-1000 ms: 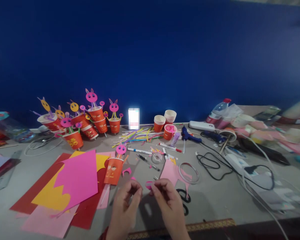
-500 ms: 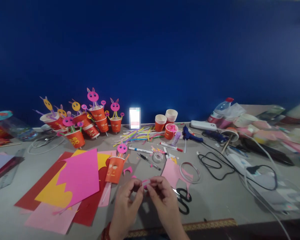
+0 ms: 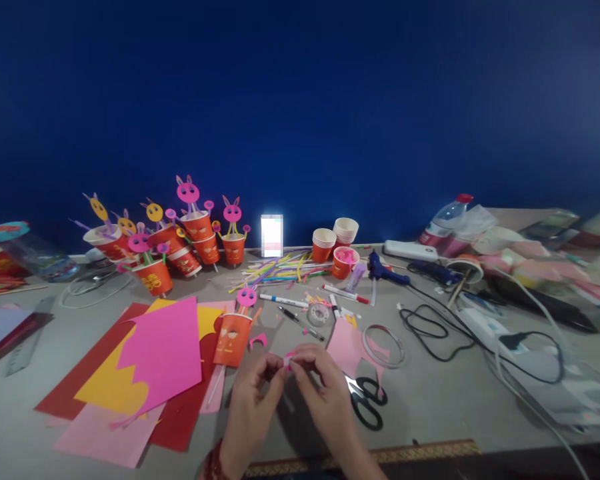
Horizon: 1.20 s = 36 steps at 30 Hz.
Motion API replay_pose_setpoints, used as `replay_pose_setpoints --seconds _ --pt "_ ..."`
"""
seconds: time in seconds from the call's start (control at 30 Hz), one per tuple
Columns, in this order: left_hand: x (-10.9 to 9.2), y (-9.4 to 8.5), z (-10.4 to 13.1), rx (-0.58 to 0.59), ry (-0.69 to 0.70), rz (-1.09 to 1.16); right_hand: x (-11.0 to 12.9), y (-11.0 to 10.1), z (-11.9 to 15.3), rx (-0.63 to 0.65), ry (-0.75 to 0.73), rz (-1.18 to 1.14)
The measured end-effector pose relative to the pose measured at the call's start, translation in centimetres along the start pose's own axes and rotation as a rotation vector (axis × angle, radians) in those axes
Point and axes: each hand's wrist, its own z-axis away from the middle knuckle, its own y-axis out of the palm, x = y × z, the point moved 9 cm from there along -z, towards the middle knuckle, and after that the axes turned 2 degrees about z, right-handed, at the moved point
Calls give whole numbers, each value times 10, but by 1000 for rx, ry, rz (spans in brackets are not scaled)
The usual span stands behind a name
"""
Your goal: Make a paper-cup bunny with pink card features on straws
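Observation:
My left hand (image 3: 253, 400) and my right hand (image 3: 320, 393) meet low in the middle of the grey table (image 3: 445, 393). Between their fingertips they pinch a small pink paper piece (image 3: 288, 360). An orange paper cup with a pink bunny head on a straw (image 3: 234, 332) lies just beyond my left hand. Black scissors (image 3: 367, 398) lie right of my right hand, next to a light pink paper sheet (image 3: 347, 345).
Pink, yellow and red paper sheets (image 3: 150, 360) spread at the left. Finished bunny cups (image 3: 180, 243) stand at the back, with coloured straws (image 3: 280, 270), markers, a tape ring (image 3: 383, 345), a blue glue gun (image 3: 383, 272), cables and a power strip (image 3: 485, 327) to the right.
My hands have closed together over the pink piece, which was held apart by the right hand before. The view has shifted slightly, and the scissors show more.

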Motion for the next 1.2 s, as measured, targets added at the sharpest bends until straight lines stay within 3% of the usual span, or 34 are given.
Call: replay_pose_setpoints --seconds 0.17,0.37,0.6,1.2 --pt "-15 -5 1 7 89 -148 24 -2 -1 75 -224 277" --pt "-30 -1 6 42 202 -336 38 2 -3 124 -370 362" --pt "-34 2 8 66 243 -426 50 11 -6 234 -513 446" --pt "-36 5 11 106 210 -391 53 10 -6 308 -573 456"
